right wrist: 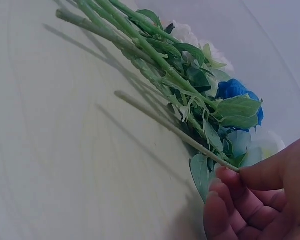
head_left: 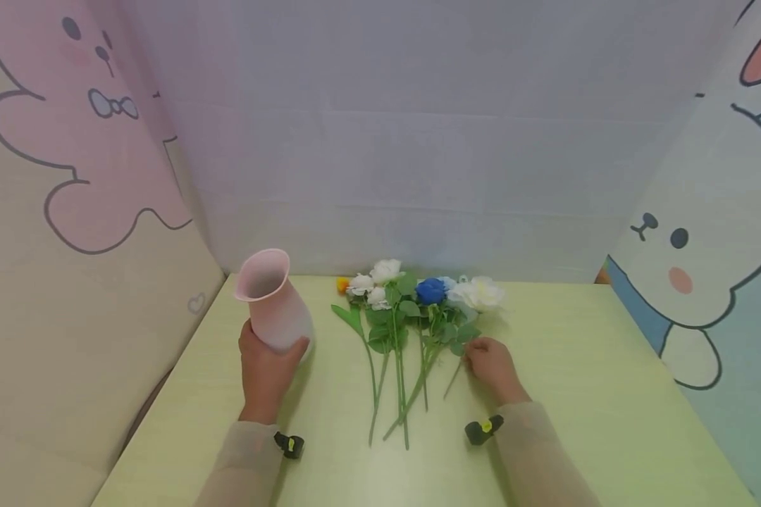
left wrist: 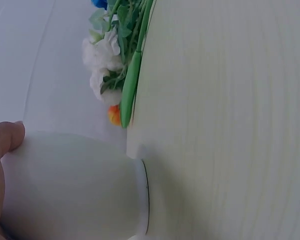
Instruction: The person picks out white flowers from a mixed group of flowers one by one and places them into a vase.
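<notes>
My left hand [head_left: 263,377] grips the lower body of a pink and white vase [head_left: 280,317], thumb on its near side. The vase leans a little to the left, and its base [left wrist: 142,197] is right at the tabletop in the left wrist view. On the right, my right hand [head_left: 493,365] pinches a thin flower stem [right wrist: 165,122] between thumb and index finger. The stem's bloom end is lost among the other flowers. Beside it lie a blue rose [head_left: 430,290], a large white flower [head_left: 484,293], several smaller white flowers [head_left: 386,271] and an orange bud [head_left: 342,284].
The flowers lie on a pale yellow-green table [head_left: 583,380], blooms toward the back edge and green stems [head_left: 399,401] toward me. A plain curtain [head_left: 418,176] hangs behind the table. Cartoon-printed cloths [head_left: 101,141] stand at both sides.
</notes>
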Demonstrator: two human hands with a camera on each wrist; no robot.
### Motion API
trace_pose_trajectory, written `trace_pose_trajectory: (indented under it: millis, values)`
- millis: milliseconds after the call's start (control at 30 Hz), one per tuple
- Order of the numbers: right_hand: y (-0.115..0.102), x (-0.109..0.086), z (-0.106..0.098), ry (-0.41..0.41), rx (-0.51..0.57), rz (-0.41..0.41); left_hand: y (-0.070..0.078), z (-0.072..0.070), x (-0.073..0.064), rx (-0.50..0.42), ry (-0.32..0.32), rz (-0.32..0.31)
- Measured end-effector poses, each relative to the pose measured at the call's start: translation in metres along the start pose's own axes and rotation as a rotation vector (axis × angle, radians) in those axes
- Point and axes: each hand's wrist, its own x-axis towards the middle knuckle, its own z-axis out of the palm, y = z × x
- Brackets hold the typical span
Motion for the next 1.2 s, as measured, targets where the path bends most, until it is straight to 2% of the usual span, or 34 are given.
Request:
trace_pose_trajectory:
  millis: [200,467,733,900,1067,1200]
  values:
    - [0.001,0.001,0.002,0.017,0.071,0.003,0.006,0.007,-0.009,0.034,-0.006,0.009]
    - [-0.002,0.002,0.005,0.01,0.248,0.008,0.011,0.014,-0.015,0.042,-0.023,0.017]
    - [-0.004,-0.001,0.006,0.045,0.414,-0.047,0.02,0.024,-0.024,0.026,-0.046,0.027]
    - [-0.009,-0.004,0.005,0.062,0.451,-0.085,0.022,0.029,-0.026,0.041,-0.027,0.048]
    - [-0.018,-0.006,0.005,0.106,0.521,-0.154,0.023,0.034,-0.027,0.054,-0.027,0.038]
    - [-0.029,-0.008,0.003,0.119,0.571,-0.177,0.023,0.037,-0.028,0.043,-0.028,0.029]
